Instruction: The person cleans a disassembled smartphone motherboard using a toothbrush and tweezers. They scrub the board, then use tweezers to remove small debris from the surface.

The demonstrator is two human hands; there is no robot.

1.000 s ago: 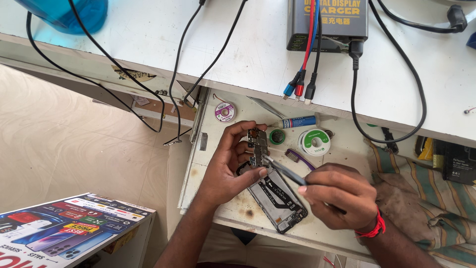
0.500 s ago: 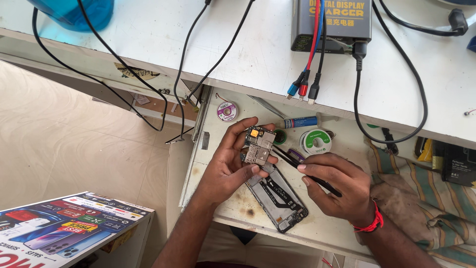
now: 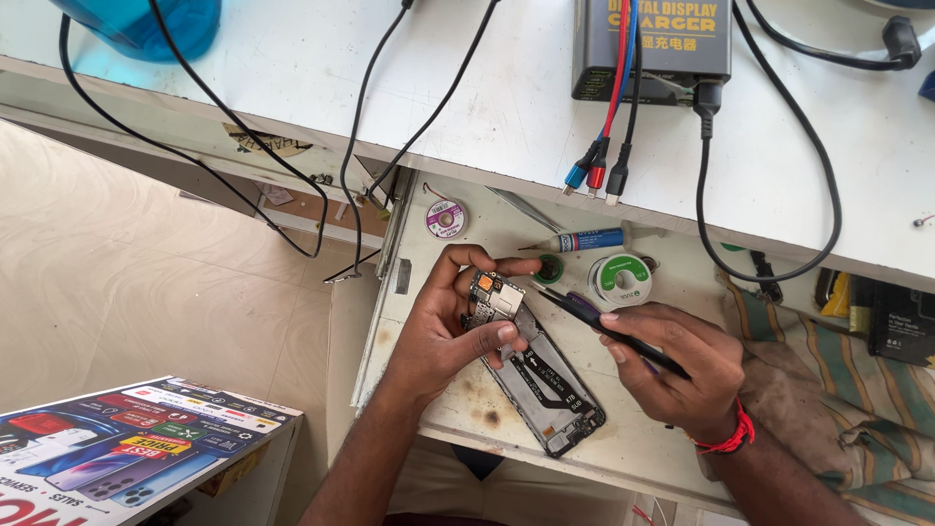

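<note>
The left hand [image 3: 443, 336] pinched a small circuit board [image 3: 495, 297] while the right hand [image 3: 682, 375], clamped on tweezers [image 3: 584, 317], probed it; steadiness seemed needed next.

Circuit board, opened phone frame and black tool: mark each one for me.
circuit board [image 3: 495, 297], head view, on its metal shield.
opened phone frame [image 3: 550, 385], head view, mid-body.
black tool [image 3: 584, 314], head view, shaft near tip.

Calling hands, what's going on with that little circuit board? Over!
Left hand grips small circuit board. Right hand holds dark tool, tip at board. Opened phone lies beneath. Nothing blocking.
</note>
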